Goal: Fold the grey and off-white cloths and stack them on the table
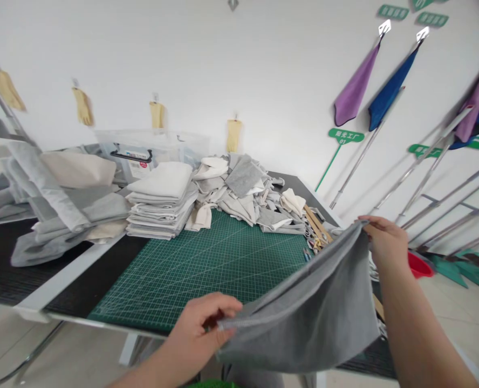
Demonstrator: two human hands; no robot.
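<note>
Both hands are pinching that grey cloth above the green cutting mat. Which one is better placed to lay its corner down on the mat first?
Left, probably. The left hand pinches the stitched near corner of the grey fabric piece right at the front edge of the green gridded cutting mat. The right hand holds the far corner higher, beyond the mat's right side.

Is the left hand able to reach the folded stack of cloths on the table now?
Probably not at once: the left hand pinches a corner of the grey cloth, which the right hand also holds. The green mat before the stack lies bare.
</note>
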